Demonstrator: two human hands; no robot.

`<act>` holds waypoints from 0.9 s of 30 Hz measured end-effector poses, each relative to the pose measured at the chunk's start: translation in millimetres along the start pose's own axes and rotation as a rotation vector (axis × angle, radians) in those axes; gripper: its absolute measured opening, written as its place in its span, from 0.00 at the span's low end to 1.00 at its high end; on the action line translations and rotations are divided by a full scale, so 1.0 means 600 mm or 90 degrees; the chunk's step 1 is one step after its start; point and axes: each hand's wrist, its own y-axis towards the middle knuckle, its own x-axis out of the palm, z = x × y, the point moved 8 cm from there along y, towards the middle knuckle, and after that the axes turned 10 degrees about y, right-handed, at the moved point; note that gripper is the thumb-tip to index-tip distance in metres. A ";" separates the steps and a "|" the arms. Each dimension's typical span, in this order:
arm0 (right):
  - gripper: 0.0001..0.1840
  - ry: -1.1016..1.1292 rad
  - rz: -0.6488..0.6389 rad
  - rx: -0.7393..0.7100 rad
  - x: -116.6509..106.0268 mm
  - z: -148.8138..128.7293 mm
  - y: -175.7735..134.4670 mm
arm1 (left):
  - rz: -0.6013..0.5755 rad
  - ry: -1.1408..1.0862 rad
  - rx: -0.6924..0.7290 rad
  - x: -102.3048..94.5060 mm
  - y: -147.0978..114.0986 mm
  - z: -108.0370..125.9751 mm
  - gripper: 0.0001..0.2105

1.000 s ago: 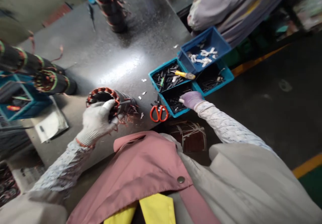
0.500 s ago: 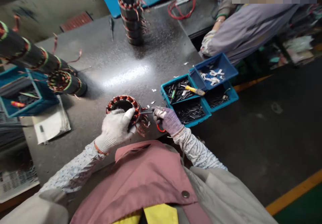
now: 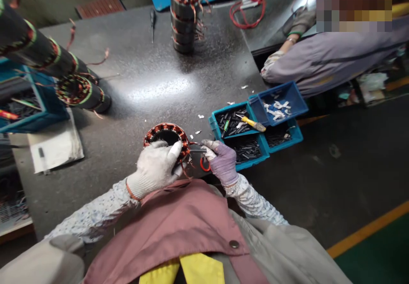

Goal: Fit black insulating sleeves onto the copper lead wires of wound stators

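In a white glove, my left hand [image 3: 156, 162] grips the near side of a short stator [image 3: 166, 130], its thumb near the rim and the fingers partly hidden. Copper windings ring the stator's open top, and loose copper leads hang off its right side. My right hand [image 3: 222, 158], in a purplish glove with pale fingertips, is closed in a pinch at the end of a thin dark sleeve [image 3: 198, 150] that runs out from the stator. A copper lead beside the sleeve also reaches toward these fingers. Just below, a red loop handle [image 3: 205, 164] shows by the table edge.
To the right are blue bins [image 3: 238, 107] of black sleeve pieces, with a yellow-handled screwdriver [image 3: 254, 123] on top. Stacked stators [image 3: 183, 20] stand at the back; more [image 3: 79, 90] are at left. A co-worker's arm [image 3: 287, 62] rests at the table's right side.
The view has shifted, so the stator and both hands sit slightly farther right. The dark sleeve between stator and right hand shows more clearly. Both hands keep their grips.
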 end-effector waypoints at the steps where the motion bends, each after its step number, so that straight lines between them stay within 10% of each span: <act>1: 0.12 -0.014 0.005 -0.009 -0.001 -0.001 -0.002 | -0.004 -0.002 -0.002 0.001 0.000 0.000 0.25; 7: 0.12 -0.115 -0.056 -0.045 0.024 -0.005 0.012 | -0.028 -0.033 -0.017 0.005 0.001 -0.004 0.25; 16: 0.12 -0.291 -0.416 -0.039 0.075 -0.022 0.055 | -0.026 -0.027 0.003 0.003 -0.003 -0.006 0.25; 21: 0.17 -0.081 -0.586 0.133 0.105 -0.011 0.081 | -0.060 -0.018 -0.002 0.009 -0.003 -0.016 0.26; 27: 0.11 -0.223 -0.553 0.031 0.080 -0.033 0.067 | -0.069 -0.034 -0.009 0.005 -0.006 -0.018 0.25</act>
